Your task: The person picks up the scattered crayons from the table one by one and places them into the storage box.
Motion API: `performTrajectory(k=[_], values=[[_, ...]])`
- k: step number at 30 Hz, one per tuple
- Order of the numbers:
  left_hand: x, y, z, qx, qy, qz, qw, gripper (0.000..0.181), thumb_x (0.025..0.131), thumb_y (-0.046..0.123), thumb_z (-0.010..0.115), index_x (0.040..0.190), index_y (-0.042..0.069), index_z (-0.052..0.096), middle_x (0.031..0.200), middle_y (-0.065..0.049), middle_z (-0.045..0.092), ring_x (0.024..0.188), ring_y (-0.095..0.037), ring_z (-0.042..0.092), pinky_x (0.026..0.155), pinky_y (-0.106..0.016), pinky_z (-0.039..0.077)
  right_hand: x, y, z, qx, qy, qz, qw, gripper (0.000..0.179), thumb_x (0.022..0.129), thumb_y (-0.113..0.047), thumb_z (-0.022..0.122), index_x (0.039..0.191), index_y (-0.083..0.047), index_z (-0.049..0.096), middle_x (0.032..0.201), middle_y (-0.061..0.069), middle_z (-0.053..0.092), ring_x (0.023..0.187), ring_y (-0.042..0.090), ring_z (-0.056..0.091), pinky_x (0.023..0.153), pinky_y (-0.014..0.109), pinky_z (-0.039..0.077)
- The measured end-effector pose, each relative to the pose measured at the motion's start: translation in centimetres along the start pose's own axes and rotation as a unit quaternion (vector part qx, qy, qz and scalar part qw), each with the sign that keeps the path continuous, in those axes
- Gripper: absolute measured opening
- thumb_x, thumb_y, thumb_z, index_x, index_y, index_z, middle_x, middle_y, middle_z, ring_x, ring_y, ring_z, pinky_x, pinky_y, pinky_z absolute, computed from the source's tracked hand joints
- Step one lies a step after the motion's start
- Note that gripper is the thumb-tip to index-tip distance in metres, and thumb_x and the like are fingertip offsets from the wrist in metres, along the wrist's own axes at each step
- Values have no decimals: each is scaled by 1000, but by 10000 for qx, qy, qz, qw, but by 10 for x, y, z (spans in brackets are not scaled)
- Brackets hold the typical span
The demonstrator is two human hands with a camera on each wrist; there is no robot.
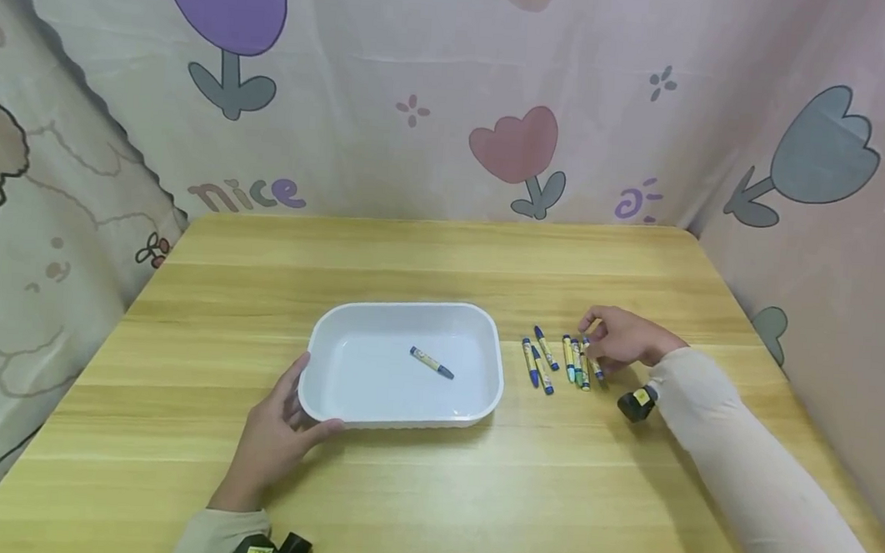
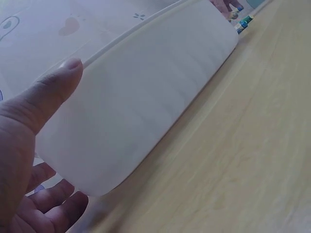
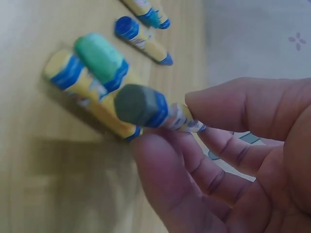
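A white tray (image 1: 397,418) stands on the table with one crayon (image 1: 432,363) lying inside it. My left hand (image 1: 276,435) holds the tray's near left corner, thumb on the front wall and fingers round the side, as the left wrist view shows. Right of the tray, my right hand (image 1: 623,336) pinches a crayon with a dark grey-green end (image 3: 138,106) between thumb and fingers. Close beside that crayon lie a green-ended crayon (image 3: 102,58) and a yellow-ended crayon (image 3: 73,80). All have yellow and blue wrappers.
Several more crayons (image 1: 540,365) lie in a loose group between the tray and my right hand. The wooden table (image 1: 443,260) ends against a hanging cloth (image 1: 371,64) printed with flowers. Dark wrist cameras are strapped on both sleeves.
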State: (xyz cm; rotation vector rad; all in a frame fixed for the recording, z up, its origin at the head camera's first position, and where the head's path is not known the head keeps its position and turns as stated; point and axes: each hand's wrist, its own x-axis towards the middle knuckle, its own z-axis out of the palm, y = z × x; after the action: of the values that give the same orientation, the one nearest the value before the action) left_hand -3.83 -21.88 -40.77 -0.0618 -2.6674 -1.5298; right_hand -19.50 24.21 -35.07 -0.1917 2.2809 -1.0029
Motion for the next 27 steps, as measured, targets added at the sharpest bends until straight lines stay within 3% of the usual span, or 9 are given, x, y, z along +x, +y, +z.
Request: performTrajectory(k=[14,27], values=[[0,-2,3,50,16,-167,9998,103,68,32,80,147,20,15,141,-22,30,119,-34,44,92,-33,43,11,-35,-1,-66,13,-138,9999,41,86,0,55,123,4,37,96,18,45,75,25,56,65,40,58],[2,-1,1,48,10,-54,10000,104,68,31,80,147,18,14,142,-20,30,120,-33,44,93,-31,42,17,-71,9,-431,58,-454,9980,38,85,-3,59,120,-3,43,101,18,46,74,25,57,65,37,58]])
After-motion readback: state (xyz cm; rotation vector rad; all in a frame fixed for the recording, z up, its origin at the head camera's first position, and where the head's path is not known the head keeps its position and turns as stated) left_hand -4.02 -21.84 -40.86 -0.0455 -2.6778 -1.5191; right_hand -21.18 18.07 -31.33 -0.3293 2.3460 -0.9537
